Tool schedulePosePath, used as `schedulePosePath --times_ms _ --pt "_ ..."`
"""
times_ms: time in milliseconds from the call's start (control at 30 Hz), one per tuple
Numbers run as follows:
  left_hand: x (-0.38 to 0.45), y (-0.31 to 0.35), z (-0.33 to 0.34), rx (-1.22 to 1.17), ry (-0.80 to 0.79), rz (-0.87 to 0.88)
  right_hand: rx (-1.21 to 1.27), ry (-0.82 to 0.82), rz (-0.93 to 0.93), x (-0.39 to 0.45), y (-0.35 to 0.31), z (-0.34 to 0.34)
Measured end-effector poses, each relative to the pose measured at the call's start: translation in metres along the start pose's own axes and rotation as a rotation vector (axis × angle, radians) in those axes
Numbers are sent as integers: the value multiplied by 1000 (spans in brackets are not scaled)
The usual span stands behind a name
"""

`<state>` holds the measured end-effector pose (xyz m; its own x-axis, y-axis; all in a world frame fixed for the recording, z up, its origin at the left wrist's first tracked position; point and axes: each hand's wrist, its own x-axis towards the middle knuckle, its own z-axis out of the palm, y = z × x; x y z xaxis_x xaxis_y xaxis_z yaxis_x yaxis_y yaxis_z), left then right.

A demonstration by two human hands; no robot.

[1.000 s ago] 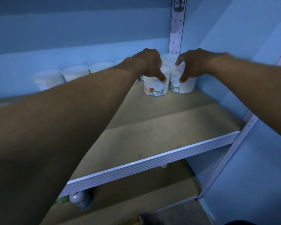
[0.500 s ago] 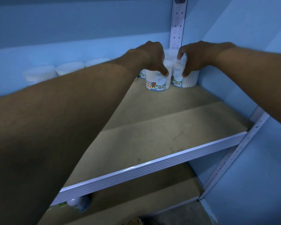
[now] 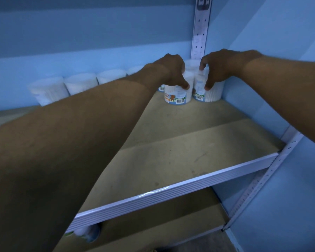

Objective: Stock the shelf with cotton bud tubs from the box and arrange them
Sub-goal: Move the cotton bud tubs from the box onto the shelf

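Two clear cotton bud tubs stand side by side in the back right corner of the shelf. My left hand grips the left tub, which shows a bear label and a barcode. The right tub, against the side wall, is held from above by my right hand. More tubs line the back wall in a row to the left, partly hidden by my left forearm. Another tub top shows behind the two held ones. The box is not visible.
The brown shelf board has a white front rail. A perforated white upright rises in the back corner and another at the front right. On the lower shelf, a round container peeks out under the rail.
Both hands stay on the two corner tubs. The view has shifted slightly, with hardly any movement of the tubs themselves.
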<state>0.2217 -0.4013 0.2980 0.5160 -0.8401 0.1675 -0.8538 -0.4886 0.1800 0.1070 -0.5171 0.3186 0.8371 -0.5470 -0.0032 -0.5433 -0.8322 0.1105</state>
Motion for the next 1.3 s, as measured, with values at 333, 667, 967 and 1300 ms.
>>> schedulePosePath --times_ms 333,667,967,1300 --pt "-46 -7 2 -91 85 20 126 67 -33 -29 -1 19" --pt "-152 -6 -33 -24 -17 -31 188 76 -110 -119 -29 1" --pt "-273 -12 -52 2 2 -15 332 103 -269 -222 -86 5" --pt "-415 -40 -28 -41 67 -21 414 120 -455 -290 -145 62"
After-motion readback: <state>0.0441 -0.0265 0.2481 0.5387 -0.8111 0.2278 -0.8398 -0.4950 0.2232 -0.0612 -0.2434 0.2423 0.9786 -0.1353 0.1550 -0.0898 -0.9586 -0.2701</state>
